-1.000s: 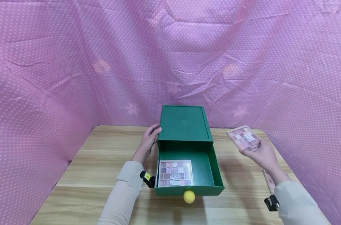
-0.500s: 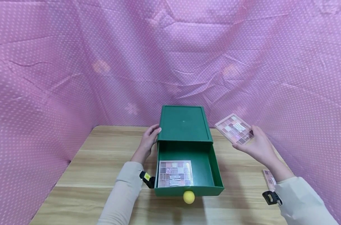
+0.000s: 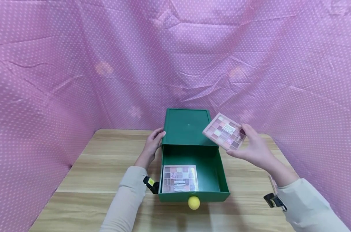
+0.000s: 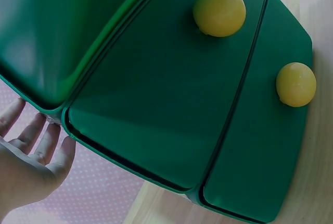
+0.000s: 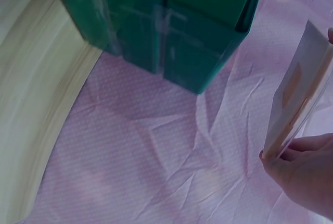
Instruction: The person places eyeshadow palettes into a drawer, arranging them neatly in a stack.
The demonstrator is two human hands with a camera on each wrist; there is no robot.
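My right hand (image 3: 255, 148) pinches an eyeshadow palette (image 3: 225, 131) between thumb and fingers, in the air over the right edge of a green drawer cabinet (image 3: 188, 125). The right wrist view shows that palette (image 5: 297, 94) edge-on, its pale back turned to the camera. The cabinet's top drawer (image 3: 207, 174) is pulled out. A second palette (image 3: 180, 179) lies in the drawer's left front part. My left hand (image 3: 152, 145) rests on the cabinet's left side; in the left wrist view its fingertips (image 4: 65, 146) touch the side wall, fingers spread and not gripping anything.
A further palette (image 3: 273, 184) lies on the wooden table (image 3: 106, 180) at the right, mostly behind the right wrist. Yellow ball knobs (image 4: 219, 11) stick out from the closed lower drawers. Pink dotted cloth (image 3: 175, 58) hangs behind and at both sides.
My right hand has carried the palette left, from over the table's right side to the cabinet's top right edge. My left hand and the drawer stay where they were.
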